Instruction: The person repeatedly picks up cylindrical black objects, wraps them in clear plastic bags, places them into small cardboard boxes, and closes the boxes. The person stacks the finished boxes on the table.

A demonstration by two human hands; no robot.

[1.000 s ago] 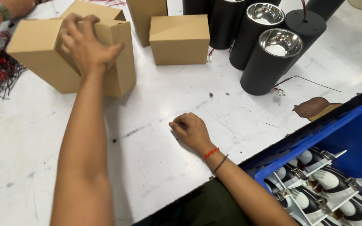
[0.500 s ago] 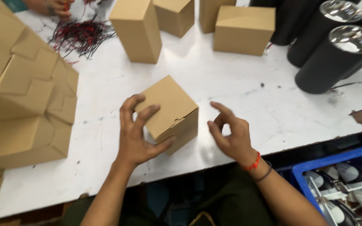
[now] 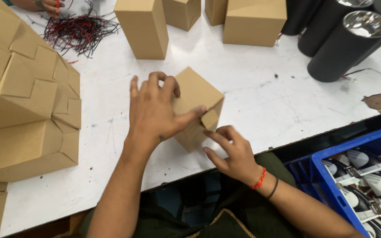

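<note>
I have a small plain brown cardboard box [image 3: 196, 108] tilted on one edge near the front edge of the white tabletop [image 3: 261, 101], its end flap [image 3: 210, 119] not yet tucked shut. My left hand [image 3: 155, 110] is clamped over its top and side; my right hand [image 3: 230, 150] is open, fingertips at the loose flap. As I judge it, the box is formed and only closing is left. Toward the back edge stand more brown cardboard boxes [image 3: 143, 27], apparently shut. A stack of the same boxes [image 3: 23, 101] fills the left edge. Black cylindrical lamp housings with shiny reflectors [image 3: 347, 44] sit at the back right corner, a tangle of red and black wires [image 3: 78, 28] at the back left beside another person's hand [image 3: 49, 5]. A blue plastic crate [image 3: 375, 145] of white fittings stands below the tabletop's front right.
</note>
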